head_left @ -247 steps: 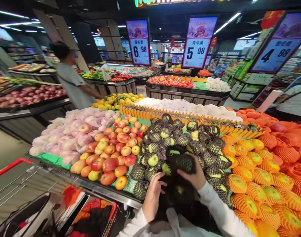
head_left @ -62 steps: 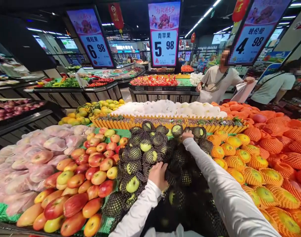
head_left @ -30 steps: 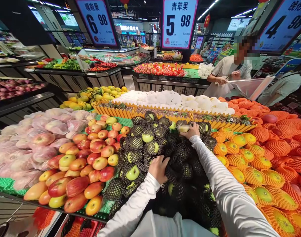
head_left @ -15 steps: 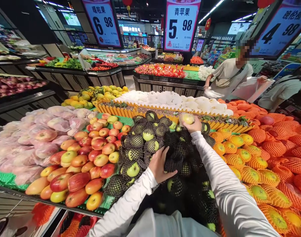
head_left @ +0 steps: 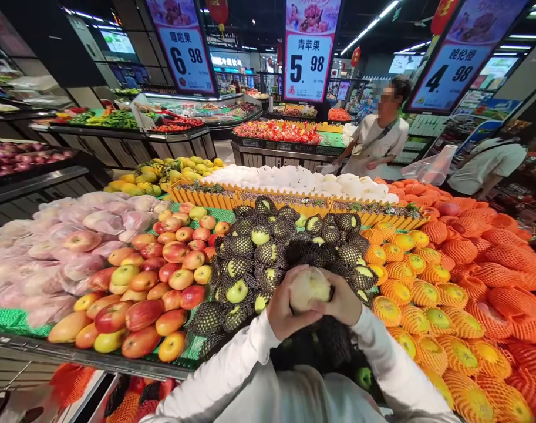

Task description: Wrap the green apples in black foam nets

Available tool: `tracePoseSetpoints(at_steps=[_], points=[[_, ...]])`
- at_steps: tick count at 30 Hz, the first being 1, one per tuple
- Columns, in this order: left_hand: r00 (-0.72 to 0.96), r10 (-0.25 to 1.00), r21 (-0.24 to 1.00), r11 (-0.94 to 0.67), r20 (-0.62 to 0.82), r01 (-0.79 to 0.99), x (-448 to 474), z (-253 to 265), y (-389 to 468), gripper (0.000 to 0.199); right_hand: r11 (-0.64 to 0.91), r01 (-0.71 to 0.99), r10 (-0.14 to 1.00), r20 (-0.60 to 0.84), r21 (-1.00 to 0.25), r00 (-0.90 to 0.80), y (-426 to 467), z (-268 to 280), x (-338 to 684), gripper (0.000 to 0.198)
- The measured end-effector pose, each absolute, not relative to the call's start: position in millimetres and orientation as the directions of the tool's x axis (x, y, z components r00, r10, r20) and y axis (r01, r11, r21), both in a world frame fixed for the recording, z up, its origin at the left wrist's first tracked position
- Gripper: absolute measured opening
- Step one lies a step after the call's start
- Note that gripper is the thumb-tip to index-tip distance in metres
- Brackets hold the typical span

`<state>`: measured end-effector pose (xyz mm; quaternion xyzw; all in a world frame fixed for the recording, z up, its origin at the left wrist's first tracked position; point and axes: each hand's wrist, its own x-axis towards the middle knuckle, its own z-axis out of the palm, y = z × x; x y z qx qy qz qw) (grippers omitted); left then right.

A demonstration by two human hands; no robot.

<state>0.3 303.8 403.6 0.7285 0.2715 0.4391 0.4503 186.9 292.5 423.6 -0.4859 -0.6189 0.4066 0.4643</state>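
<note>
A pale, whitish-green round fruit (head_left: 309, 289) is cupped between my two hands, low over the display. My left hand (head_left: 280, 308) wraps its left side and underside. On the other side, my right hand (head_left: 342, 299) grips it, with the thumb across its front. Below and behind the hands lie green apples (head_left: 236, 291) in black foam nets, some partly bare. The apples right under my forearms are in dark shadow and hard to make out.
Red-yellow apples (head_left: 140, 308) and bagged pink fruit (head_left: 43, 252) lie to the left. Netted oranges (head_left: 439, 317) and fruit in orange nets (head_left: 509, 258) fill the right. A low yellow fence (head_left: 289, 202) fronts white-wrapped fruit (head_left: 294, 179). Beyond stands a person (head_left: 380, 138).
My right hand has brought the pale fruit from the back of the green apples towards me. My left hand has left the black-netted apples and now holds the fruit too.
</note>
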Motion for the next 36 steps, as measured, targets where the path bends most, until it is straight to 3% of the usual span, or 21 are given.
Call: tracePoseSetpoints(at_steps=[2,7,11,15,18,21,25,28,30,33,36], points=[[0.451,0.825,0.933,-0.357,0.34,-0.05,6,387,301,0.07,0.137,0.182,0.989,0.125,-0.974,-0.08,279,408,181,0.054],[0.306,0.936,0.973,-0.113,0.173,-0.203,21,344,311,0.07,-0.087,-0.107,0.995,-0.081,-0.991,-0.057,262,377,189,0.06],[0.273,0.96,0.901,0.066,0.06,-0.429,23,334,310,0.065,-0.079,-0.192,0.995,-0.067,-0.978,-0.068,243,373,204,0.054],[0.316,0.949,0.774,0.185,0.021,-0.606,21,348,299,0.063,0.08,-0.106,0.996,0.077,-0.991,0.038,228,384,208,0.039],[0.35,0.937,0.718,0.245,-0.002,-0.652,23,362,290,0.062,0.22,-0.057,0.969,0.211,-0.974,0.129,224,391,200,0.048],[0.395,0.918,0.691,0.299,-0.021,-0.658,28,367,280,0.068,0.331,0.154,0.91,0.358,-0.931,0.209,224,393,191,0.051],[0.386,0.915,0.671,0.362,-0.121,-0.647,34,362,270,0.077,0.376,0.493,0.769,0.561,-0.785,0.307,225,389,182,0.02],[0.374,0.902,0.643,0.419,-0.216,-0.641,35,356,264,0.07,0.361,0.661,0.614,0.701,-0.658,0.362,223,385,179,0.024],[0.368,0.899,0.624,0.432,-0.238,-0.652,35,353,261,0.068,0.344,0.769,0.56,0.775,-0.54,0.293,221,386,179,0.022],[0.28,0.927,0.655,0.373,-0.248,-0.657,34,348,260,0.069,0.386,0.781,0.639,0.753,-0.492,0.159,220,391,181,0.012],[0.185,0.954,0.707,0.3,-0.237,-0.641,33,347,261,0.073,0.477,0.621,0.751,0.655,-0.621,0.078,219,400,183,0.006]])
